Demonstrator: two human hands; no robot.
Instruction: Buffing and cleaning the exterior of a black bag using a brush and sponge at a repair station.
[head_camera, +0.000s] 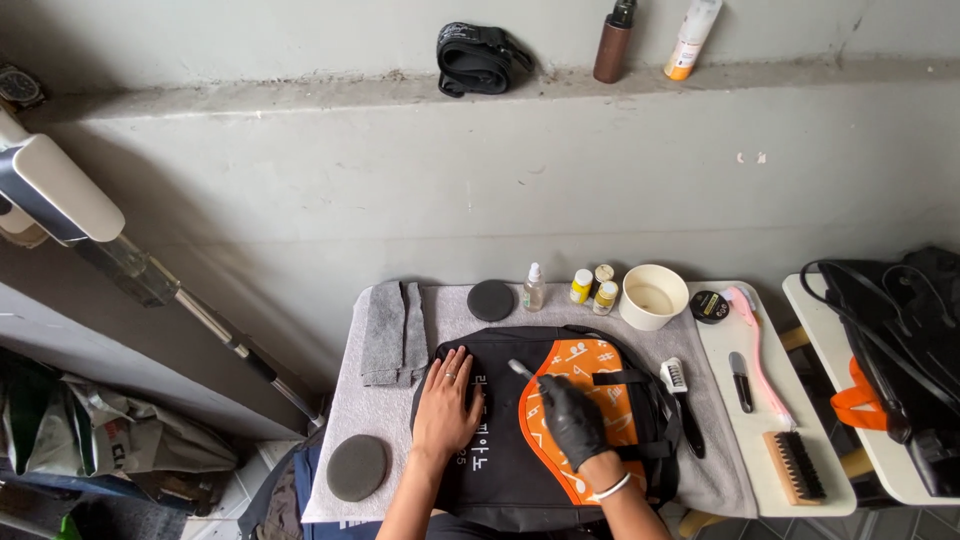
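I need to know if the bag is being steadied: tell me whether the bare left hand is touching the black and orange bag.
Touching. The head view shows the left hand lying flat, palm down, on the black part of the bag, with no gap visible.

Bare grey concrete wall (480, 190) fills the upper frame, with a rough horizontal ledge (300, 92). Small grey-clothed table (345, 440) lower centre; white side table (890, 470) at right edge.

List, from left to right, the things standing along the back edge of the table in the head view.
Folded grey cloth → round dark sponge → small clear spray bottle → two yellow jars → cream cup → small black tin
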